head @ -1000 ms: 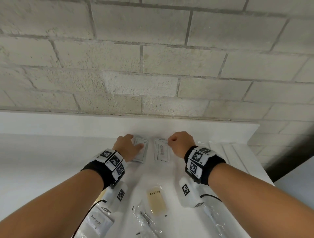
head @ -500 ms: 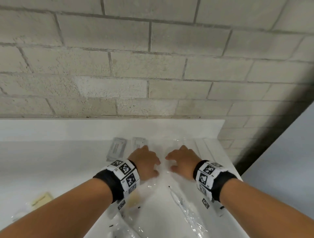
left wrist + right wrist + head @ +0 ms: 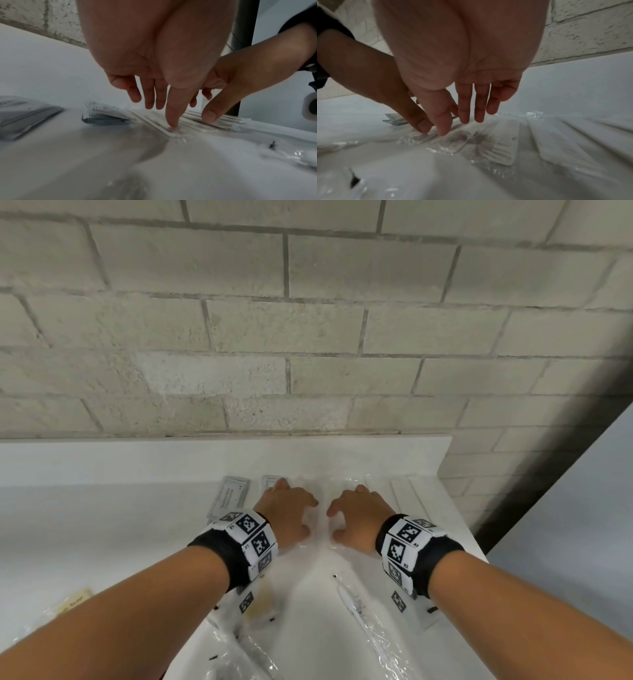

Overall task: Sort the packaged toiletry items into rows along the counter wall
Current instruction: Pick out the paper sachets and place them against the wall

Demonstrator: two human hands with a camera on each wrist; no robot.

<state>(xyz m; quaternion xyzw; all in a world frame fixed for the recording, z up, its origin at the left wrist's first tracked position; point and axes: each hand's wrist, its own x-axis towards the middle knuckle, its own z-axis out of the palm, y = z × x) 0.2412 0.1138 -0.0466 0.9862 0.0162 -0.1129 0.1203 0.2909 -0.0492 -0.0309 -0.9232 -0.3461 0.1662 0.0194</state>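
Two hands work side by side at the back of a white table (image 3: 102,529), near a pale block wall (image 3: 308,337). Left hand (image 3: 286,517): fingers straight and slightly spread, thumb tip pressed down on the end of a clear-wrapped toothbrush (image 3: 169,130); nothing gripped. Right hand (image 3: 359,517): fingers likewise straight and loose, thumb tip resting on the wrapper of a neighbouring toothbrush (image 3: 452,140); nothing gripped. The two thumbs lie just beside each other. Several wrapped toothbrushes (image 3: 505,146) lie flat and parallel under and to the right of the hands, their far ends toward the wall. Left of the left hand, two grey sachets (image 3: 230,498) lie side by side near the wall; the nearer one is partly hidden by the left hand's fingertips in the head view. Closer to the person, a wrapped yellow soap bar (image 3: 70,604) lies at the left, and more clear packets (image 3: 363,618) lie between the forearms. Both wrists carry black bands with square-patterned markers (image 3: 250,537).
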